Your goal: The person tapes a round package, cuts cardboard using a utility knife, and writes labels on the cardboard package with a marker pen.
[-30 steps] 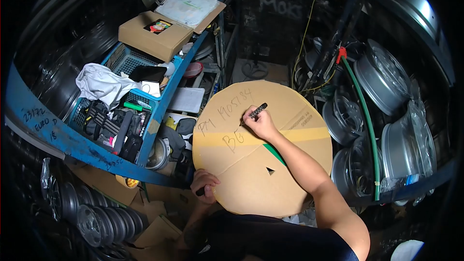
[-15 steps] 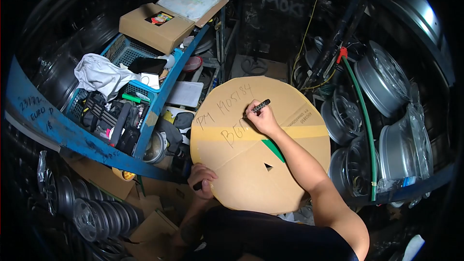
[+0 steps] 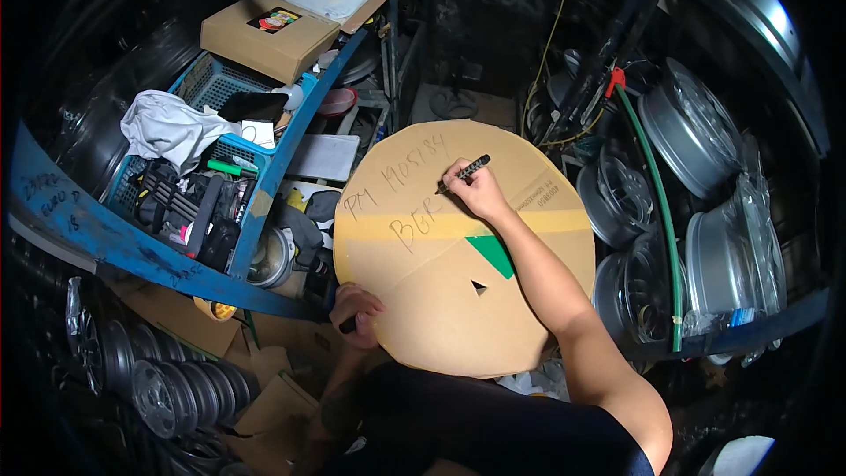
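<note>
A round cardboard disc (image 3: 441, 308) stands in front of me, crossed by a yellow tape strip with a green patch beside it. Handwritten letters and numbers run across its upper half. My right hand (image 3: 480, 196) grips a black marker (image 3: 464, 172) with its tip on the cardboard, right of the lower line of writing. My left hand (image 3: 355, 311) clasps the disc's lower left edge, fingers curled over it, and a small dark object shows in the fingers.
A blue shelf (image 3: 132, 247) at left carries a blue basket (image 3: 207, 92) with a white rag (image 3: 167, 128), tools and a cardboard box (image 3: 264, 35). Metal wheel rims (image 3: 687, 132) stack at right beside a green hose (image 3: 656, 211). More rims (image 3: 141, 379) and cardboard scraps lie lower left.
My right hand has moved right along the lower line, adding letters after "B". The view has shifted slightly, and my left hand keeps its hold on the edge.
</note>
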### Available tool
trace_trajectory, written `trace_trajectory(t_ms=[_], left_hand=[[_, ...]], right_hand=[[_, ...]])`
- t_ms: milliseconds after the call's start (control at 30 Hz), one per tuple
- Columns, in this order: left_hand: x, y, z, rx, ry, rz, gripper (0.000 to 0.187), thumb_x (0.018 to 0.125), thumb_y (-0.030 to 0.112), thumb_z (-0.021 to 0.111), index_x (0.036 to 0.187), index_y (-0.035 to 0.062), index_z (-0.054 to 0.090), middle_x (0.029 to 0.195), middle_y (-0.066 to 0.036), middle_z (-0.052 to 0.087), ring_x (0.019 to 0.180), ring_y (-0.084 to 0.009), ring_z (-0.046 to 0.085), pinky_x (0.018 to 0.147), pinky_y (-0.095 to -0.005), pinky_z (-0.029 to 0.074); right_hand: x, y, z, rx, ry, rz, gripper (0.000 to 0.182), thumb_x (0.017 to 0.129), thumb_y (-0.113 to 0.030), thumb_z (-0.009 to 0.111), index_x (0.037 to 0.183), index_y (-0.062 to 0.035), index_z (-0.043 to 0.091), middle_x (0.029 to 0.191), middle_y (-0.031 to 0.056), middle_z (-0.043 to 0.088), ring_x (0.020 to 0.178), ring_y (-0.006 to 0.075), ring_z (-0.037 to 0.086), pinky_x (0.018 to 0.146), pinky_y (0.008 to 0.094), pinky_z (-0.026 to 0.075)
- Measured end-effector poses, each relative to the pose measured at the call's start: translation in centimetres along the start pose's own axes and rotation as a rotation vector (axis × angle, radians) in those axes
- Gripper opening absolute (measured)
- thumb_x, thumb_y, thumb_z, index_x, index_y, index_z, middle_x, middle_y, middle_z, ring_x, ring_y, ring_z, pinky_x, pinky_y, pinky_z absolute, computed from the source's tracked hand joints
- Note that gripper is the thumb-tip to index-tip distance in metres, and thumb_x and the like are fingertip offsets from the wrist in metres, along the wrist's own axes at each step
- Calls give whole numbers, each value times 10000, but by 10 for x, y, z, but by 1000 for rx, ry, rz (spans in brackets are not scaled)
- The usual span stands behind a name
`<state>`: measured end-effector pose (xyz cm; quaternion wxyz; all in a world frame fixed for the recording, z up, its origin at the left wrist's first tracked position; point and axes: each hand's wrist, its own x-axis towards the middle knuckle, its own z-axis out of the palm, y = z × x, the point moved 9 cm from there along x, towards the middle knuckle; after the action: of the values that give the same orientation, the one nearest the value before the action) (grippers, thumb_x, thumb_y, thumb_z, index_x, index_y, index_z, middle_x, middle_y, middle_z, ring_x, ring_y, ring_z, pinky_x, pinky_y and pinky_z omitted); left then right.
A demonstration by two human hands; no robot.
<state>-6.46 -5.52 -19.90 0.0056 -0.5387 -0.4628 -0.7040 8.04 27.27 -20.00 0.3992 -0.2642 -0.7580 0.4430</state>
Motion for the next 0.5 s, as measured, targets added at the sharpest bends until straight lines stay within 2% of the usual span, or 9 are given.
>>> trace_trajectory(t_ms=[133, 167, 267, 333, 400, 500], left_hand=[[-4, -4, -2, 16, -3, -23, 369, 957, 333, 528, 691, 84, 586, 676, -41, 682, 678, -236, 593, 862, -408, 455], [-4, -4, -2, 15, 0, -29, 369, 958, 334, 529, 692, 85, 588, 677, -41, 682, 681, -236, 596, 866, -409, 455], [-4, -4, -2, 18, 4, -17, 371, 962, 336, 531, 697, 84, 592, 684, -44, 684, 691, -236, 604, 874, -410, 455], [-4, -3, -3, 18, 4, -22, 372, 964, 335, 531, 698, 82, 592, 689, -46, 686, 697, -237, 605, 879, -411, 455], [-4, -3, -2, 12, 8, -43, 374, 964, 332, 531, 695, 80, 591, 695, -49, 688, 701, -238, 603, 883, -411, 455], [-4, -4, -2, 18, -2, -43, 377, 964, 333, 530, 694, 77, 593, 699, -51, 689, 704, -240, 598, 887, -412, 455]], right_hand=[[-4, 0, -9, -153, -38, 52, 112, 848, -125, 691, 796, -28, 670, 617, -23, 568, 569, 64, 487, 546, 265, 400], [-4, 6, -6, -135, -114, 69, 75, 852, -100, 674, 823, -32, 686, 635, -26, 591, 567, 56, 493, 551, 251, 404], [-3, 10, -9, 159, -76, 175, 65, 880, -92, 677, 844, -39, 692, 662, -38, 609, 585, 42, 499, 559, 235, 403], [7, 17, -24, 76, 54, 43, 80, 923, -115, 697, 878, -49, 703, 676, -37, 612, 613, 30, 497, 568, 219, 392], [9, 22, -33, -35, 51, 94, 94, 927, -124, 699, 871, -49, 694, 671, -38, 602, 611, 29, 493, 564, 218, 388], [7, 35, -24, 156, -121, 232, 139, 938, -157, 711, 857, -48, 682, 665, -43, 591, 608, 32, 481, 558, 230, 376]])
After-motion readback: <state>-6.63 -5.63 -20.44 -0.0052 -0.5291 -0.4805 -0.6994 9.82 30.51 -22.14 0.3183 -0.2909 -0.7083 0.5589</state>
